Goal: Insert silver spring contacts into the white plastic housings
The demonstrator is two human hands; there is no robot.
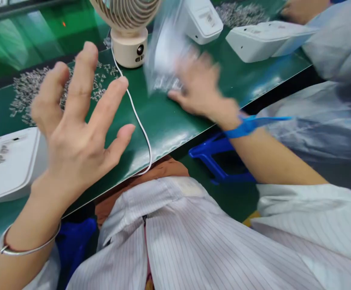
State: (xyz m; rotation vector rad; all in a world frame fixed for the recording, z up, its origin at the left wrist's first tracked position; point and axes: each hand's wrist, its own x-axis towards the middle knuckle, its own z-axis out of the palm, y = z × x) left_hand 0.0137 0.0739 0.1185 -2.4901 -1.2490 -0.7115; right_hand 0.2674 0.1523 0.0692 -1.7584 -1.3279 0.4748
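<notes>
My left hand hovers above the green mat with its fingers spread apart and nothing in it. Beyond it lies a scatter of several small silver metal parts. My right hand is smeared by motion at the middle of the mat, its fingers on a clear plastic bag that holds small metal parts. A blue strap circles my right wrist and a thin bangle my left.
A small beige desk fan stands at the back with a white cable running to the mat's front edge. White plastic housings lie at the left, back middle and back right. Another person's sleeve is at the right.
</notes>
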